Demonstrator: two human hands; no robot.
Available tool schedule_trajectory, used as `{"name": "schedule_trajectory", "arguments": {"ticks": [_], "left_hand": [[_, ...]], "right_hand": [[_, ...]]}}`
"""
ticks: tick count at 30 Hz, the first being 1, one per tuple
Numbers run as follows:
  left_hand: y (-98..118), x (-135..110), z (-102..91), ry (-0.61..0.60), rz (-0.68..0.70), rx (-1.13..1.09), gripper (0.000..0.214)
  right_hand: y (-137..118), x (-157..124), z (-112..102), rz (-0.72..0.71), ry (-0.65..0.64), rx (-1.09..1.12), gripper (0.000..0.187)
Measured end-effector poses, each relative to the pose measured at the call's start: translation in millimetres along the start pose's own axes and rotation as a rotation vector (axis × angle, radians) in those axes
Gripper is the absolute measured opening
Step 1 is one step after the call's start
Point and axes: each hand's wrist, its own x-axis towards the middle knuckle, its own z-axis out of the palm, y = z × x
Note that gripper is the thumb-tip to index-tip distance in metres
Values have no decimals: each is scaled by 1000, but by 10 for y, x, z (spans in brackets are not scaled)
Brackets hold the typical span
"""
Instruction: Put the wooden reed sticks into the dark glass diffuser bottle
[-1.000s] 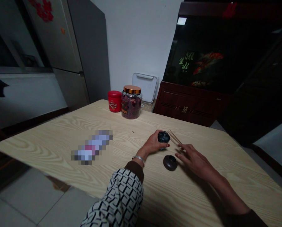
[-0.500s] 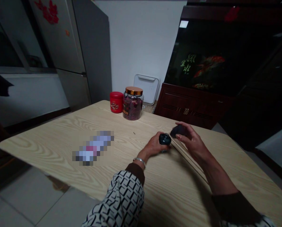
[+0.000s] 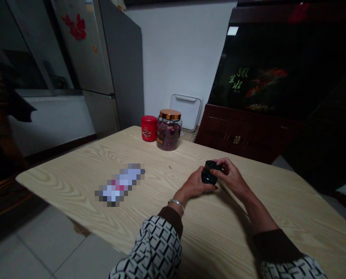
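My left hand (image 3: 194, 182), a bangle at its wrist, is wrapped round a dark glossy bottle (image 3: 209, 177) above the table. At the bottle's top, my right hand (image 3: 231, 174) pinches a dark round cap (image 3: 212, 164) between thumb and fingers. The cap is tilted against the mouth; whether it sits on the neck I cannot tell. The bottle's lower part is hidden by my left fingers. Beneath my right forearm runs a thin pale strip (image 3: 233, 199), partly hidden, whose kind I cannot make out.
On the wood-grain table (image 3: 83, 166) stand a red canister (image 3: 149, 128) and a glass jar (image 3: 168, 133) with a copper lid. A blurred-out flat item (image 3: 120, 184) lies at the left. Behind are a fridge (image 3: 123, 66) and a dark cabinet (image 3: 233, 131).
My right hand has brought the cap left and over to the bottle's mouth, where the two were apart before. My left hand keeps its hold. The view has shifted slightly.
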Motion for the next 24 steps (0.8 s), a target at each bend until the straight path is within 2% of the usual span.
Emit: {"name": "schedule_trajectory", "arguments": {"ticks": [3, 8, 10, 13, 16, 19, 22, 24], "left_hand": [[23, -6, 0, -11, -8, -26, 78], [63, -22, 9, -18, -17, -83, 74], [70, -25, 12, -19, -18, -93, 72], [60, -20, 12, -18, -32, -60, 73], [32, -7, 12, 1, -29, -8, 75], [14, 5, 18, -6, -2, -1, 76], [22, 8, 29, -9, 22, -39, 76], [36, 3, 35, -4, 19, -64, 75]], "right_hand": [[-65, 11, -49, -15, -63, -81, 35], [-191, 35, -169, -10, -235, -214, 59], [-222, 47, -202, -45, -279, -294, 55], [-255, 55, -197, -99, -254, -464, 47], [-279, 40, -148, -76, -188, -626, 47], [-284, 19, -135, -53, -158, -685, 68], [-285, 6, -196, -57, -218, -560, 98], [-303, 0, -253, -52, -289, -449, 98]]}}
